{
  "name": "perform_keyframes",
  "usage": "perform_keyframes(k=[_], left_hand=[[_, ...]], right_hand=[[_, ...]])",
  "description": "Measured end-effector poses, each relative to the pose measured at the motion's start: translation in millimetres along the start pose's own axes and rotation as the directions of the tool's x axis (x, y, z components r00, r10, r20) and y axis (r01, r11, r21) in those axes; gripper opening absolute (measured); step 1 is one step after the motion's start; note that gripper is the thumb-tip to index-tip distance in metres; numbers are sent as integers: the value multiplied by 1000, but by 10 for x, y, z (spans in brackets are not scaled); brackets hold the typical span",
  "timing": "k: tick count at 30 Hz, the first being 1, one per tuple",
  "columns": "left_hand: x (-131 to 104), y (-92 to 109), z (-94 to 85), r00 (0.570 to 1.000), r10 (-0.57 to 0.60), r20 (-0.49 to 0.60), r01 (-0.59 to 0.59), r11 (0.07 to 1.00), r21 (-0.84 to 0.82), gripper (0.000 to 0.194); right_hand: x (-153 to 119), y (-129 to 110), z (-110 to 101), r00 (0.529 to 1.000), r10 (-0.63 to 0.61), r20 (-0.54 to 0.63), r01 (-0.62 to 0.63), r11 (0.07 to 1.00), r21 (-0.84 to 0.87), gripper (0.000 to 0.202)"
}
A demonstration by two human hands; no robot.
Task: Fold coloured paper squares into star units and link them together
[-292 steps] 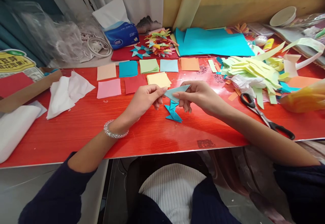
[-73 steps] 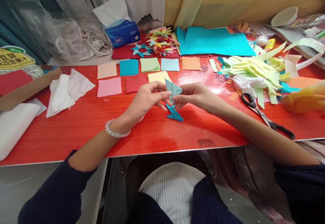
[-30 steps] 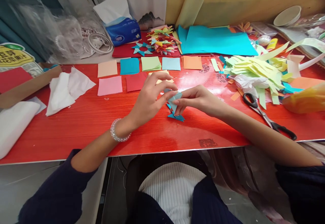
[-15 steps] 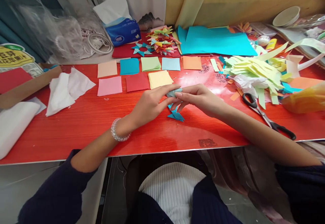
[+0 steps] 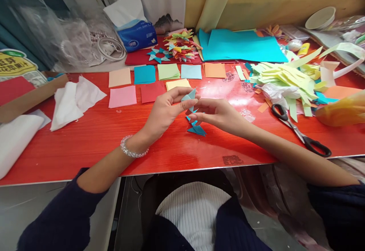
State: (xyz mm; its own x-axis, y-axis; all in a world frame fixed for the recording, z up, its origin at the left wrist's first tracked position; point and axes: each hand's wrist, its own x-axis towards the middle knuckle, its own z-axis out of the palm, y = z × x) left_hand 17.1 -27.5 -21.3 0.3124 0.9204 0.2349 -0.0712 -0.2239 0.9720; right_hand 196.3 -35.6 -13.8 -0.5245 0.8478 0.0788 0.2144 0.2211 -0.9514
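Observation:
A small light blue folded paper (image 5: 189,96) is pinched in my left hand (image 5: 167,111), its pointed tip rising above the thumb. My right hand (image 5: 221,115) has its fingers closed at the lower right edge of that paper, with its fingertips touching my left thumb. Darker blue folded paper (image 5: 197,130) lies on the red table just below both hands, partly hidden by the right fingers. Behind the hands are square paper stacks, among them a yellow stack (image 5: 177,84) and a red stack (image 5: 151,92).
Black-handled scissors (image 5: 299,131) and a heap of pale green strips (image 5: 279,74) lie on the right. Crumpled white tissue (image 5: 68,104) is on the left. At the back are a blue tissue pack (image 5: 135,36), a pile of folded pieces (image 5: 184,48) and turquoise sheets (image 5: 242,46).
The light blue paper has turned from lying flat between the fingers to pointing upward. My right hand has shifted slightly down and left, and my left hand has rotated upright.

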Motion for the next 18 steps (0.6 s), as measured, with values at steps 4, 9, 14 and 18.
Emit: perform_keyframes(k=[4, 9, 14, 18], left_hand=[[-20, -43, 30, 999, -4, 50, 5, 1000, -29, 26], [3, -17, 8, 996, -56, 70, 52, 997, 58, 27], [21, 18, -29, 999, -54, -5, 54, 975, 216, 29], [13, 32, -33, 998, -63, 19, 57, 969, 239, 29]], right_hand=[[-18, 4, 61, 999, 42, -35, -41, 999, 20, 27], [21, -12, 25, 990, 139, 24, -141, 975, 174, 25], [46, -39, -24, 979, 201, 22, -200, 948, 247, 22], [53, -41, -32, 977, 212, 36, -214, 941, 263, 22]])
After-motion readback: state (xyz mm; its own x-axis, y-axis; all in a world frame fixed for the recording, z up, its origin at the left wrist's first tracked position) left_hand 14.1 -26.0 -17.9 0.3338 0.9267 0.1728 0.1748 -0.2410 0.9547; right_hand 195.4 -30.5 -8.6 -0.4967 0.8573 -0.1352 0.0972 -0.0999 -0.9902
